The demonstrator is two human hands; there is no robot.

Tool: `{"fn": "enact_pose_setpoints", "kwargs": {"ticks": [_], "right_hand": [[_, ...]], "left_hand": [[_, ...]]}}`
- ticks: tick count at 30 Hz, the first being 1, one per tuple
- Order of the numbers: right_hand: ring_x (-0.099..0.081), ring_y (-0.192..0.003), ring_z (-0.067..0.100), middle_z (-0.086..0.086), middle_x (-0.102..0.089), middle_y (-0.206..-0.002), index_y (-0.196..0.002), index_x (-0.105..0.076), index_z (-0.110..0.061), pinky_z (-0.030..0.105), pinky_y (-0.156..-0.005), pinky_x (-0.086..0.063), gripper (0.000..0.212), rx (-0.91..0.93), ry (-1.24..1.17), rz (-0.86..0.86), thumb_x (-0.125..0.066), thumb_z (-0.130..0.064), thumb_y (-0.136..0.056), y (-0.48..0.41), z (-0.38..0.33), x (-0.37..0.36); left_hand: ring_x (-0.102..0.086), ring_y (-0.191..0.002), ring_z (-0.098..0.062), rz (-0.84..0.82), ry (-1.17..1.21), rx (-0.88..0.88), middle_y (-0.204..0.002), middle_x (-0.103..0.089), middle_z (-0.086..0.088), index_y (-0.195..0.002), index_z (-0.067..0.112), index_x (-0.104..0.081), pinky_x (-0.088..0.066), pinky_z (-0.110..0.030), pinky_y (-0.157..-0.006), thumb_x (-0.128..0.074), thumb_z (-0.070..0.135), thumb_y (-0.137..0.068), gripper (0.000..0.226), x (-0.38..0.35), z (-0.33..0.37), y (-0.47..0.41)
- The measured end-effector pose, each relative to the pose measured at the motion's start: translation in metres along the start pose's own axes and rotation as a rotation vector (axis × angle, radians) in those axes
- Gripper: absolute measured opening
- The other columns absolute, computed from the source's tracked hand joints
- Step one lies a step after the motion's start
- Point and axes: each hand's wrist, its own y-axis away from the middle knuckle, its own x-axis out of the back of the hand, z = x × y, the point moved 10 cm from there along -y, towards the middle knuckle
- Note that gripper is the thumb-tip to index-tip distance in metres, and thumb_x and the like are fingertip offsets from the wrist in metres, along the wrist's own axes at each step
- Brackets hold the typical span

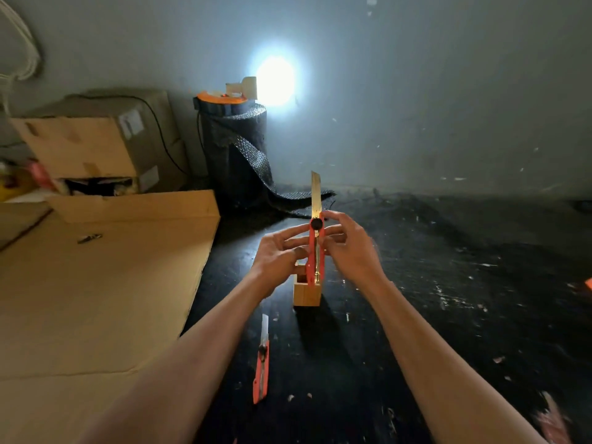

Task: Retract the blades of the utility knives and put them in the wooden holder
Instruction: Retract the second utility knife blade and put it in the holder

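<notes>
I hold a red utility knife (pixel 311 261) upright in front of me, its long blade (pixel 316 193) pushed out and pointing up. My left hand (pixel 278 251) grips the handle from the left. My right hand (pixel 347 248) grips it from the right, fingertips by the black slider knob (pixel 316 223). Just behind and below the knife stands the small wooden holder (pixel 306 293) on the dark floor. A second red utility knife (pixel 261 366) lies flat on the floor nearer to me, blade out and pointing away.
A large flat cardboard sheet (pixel 96 299) covers the floor on the left, with cardboard boxes (pixel 96 145) behind it. A black mesh roll (pixel 235 149) stands against the wall, a bright lamp (pixel 275 80) beside it. Something orange (pixel 588 283) shows at the right edge.
</notes>
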Motion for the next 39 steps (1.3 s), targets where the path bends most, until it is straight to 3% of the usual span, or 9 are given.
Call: {"fn": "enact_pose_setpoints", "kwargs": {"ticks": [3,6,12,20,24,27,32,37,39], "right_hand": [[-0.059,-0.079,-0.004,-0.011,-0.064,-0.104,-0.129,-0.061,-0.027,0.003,-0.051,-0.043,0.032,0.089,0.16,0.041,-0.061,-0.019,-0.098,-0.003,-0.023,0.006],[-0.06,-0.093,0.004,-0.002,-0.07,-0.115,-0.119,-0.067,-0.023,0.006,-0.068,-0.041,0.022,0.133,0.217,0.044,-0.063,-0.021,-0.097,-0.002,-0.029,0.007],[-0.059,-0.096,0.002,-0.004,-0.071,-0.115,-0.116,-0.069,-0.022,0.005,-0.066,-0.039,0.022,0.092,0.17,0.024,-0.066,-0.023,-0.095,0.012,-0.019,0.007],[-0.06,-0.097,0.0,-0.004,-0.073,-0.115,-0.113,-0.07,-0.02,0.005,-0.069,-0.043,0.021,0.068,0.173,-0.035,-0.07,-0.02,-0.092,0.026,-0.004,-0.002],[-0.059,-0.106,0.002,-0.007,-0.07,-0.12,-0.121,-0.066,-0.025,0.006,-0.076,-0.042,0.031,0.087,0.181,-0.048,-0.071,-0.015,-0.092,0.028,-0.003,0.0],[-0.062,-0.107,0.005,-0.004,-0.071,-0.118,-0.116,-0.067,-0.022,0.016,-0.087,-0.051,0.027,0.09,0.226,-0.051,-0.072,-0.016,-0.09,0.028,-0.004,0.001],[-0.06,-0.094,0.004,-0.009,-0.066,-0.105,-0.111,-0.063,-0.019,0.006,-0.071,-0.04,0.027,0.074,0.223,-0.001,-0.075,-0.026,-0.088,0.027,-0.005,0.005],[-0.064,-0.1,0.008,-0.001,-0.069,-0.117,-0.115,-0.067,-0.02,0.014,-0.08,-0.054,0.025,0.124,0.238,-0.011,-0.073,-0.017,-0.09,0.028,-0.008,0.004],[-0.062,-0.094,0.003,-0.007,-0.069,-0.108,-0.104,-0.064,-0.023,0.007,-0.069,-0.046,0.019,0.091,0.221,0.027,-0.074,-0.024,-0.088,0.028,-0.007,0.008]], "left_hand": [[-0.078,-0.095,-0.032,0.013,-0.034,-0.035,-0.111,-0.078,-0.015,-0.135,0.01,-0.064,-0.065,-0.049,-0.075,-0.064,-0.011,-0.092,0.048,-0.001,0.013,0.0],[-0.079,-0.09,-0.031,0.029,-0.036,-0.064,-0.107,-0.08,-0.015,-0.133,0.009,-0.067,-0.065,-0.046,-0.072,-0.065,-0.012,-0.091,0.047,-0.002,0.024,0.002],[-0.08,-0.088,-0.026,0.045,0.031,-0.042,-0.108,-0.08,-0.01,-0.131,0.009,-0.068,-0.065,-0.039,-0.065,-0.063,-0.015,-0.09,0.047,0.001,0.037,0.002],[-0.081,-0.083,-0.016,0.087,-0.036,-0.042,-0.106,-0.079,-0.007,-0.132,0.008,-0.067,-0.063,-0.03,-0.06,-0.066,-0.014,-0.089,0.049,0.003,0.043,-0.003],[-0.08,-0.077,-0.011,0.086,-0.082,-0.053,-0.1,-0.078,-0.001,-0.133,0.008,-0.066,-0.061,-0.026,-0.057,-0.065,-0.014,-0.09,0.048,-0.001,0.045,-0.004],[-0.079,-0.073,-0.005,0.087,-0.117,-0.063,-0.095,-0.077,0.006,-0.134,0.009,-0.065,-0.06,-0.022,-0.054,-0.064,-0.013,-0.091,0.048,-0.004,0.047,-0.004],[-0.079,-0.076,-0.008,0.101,-0.14,-0.073,-0.106,-0.078,-0.002,-0.135,0.009,-0.064,-0.061,-0.025,-0.057,-0.065,-0.013,-0.091,0.05,-0.006,0.046,-0.006],[-0.079,-0.075,-0.007,0.103,-0.134,-0.076,-0.103,-0.078,-0.001,-0.135,0.009,-0.065,-0.061,-0.025,-0.057,-0.065,-0.014,-0.09,0.05,-0.007,0.049,-0.008],[-0.079,-0.073,-0.006,0.105,-0.139,-0.073,-0.099,-0.077,0.002,-0.134,0.009,-0.065,-0.061,-0.024,-0.055,-0.065,-0.015,-0.09,0.05,-0.008,0.05,-0.007]]}}
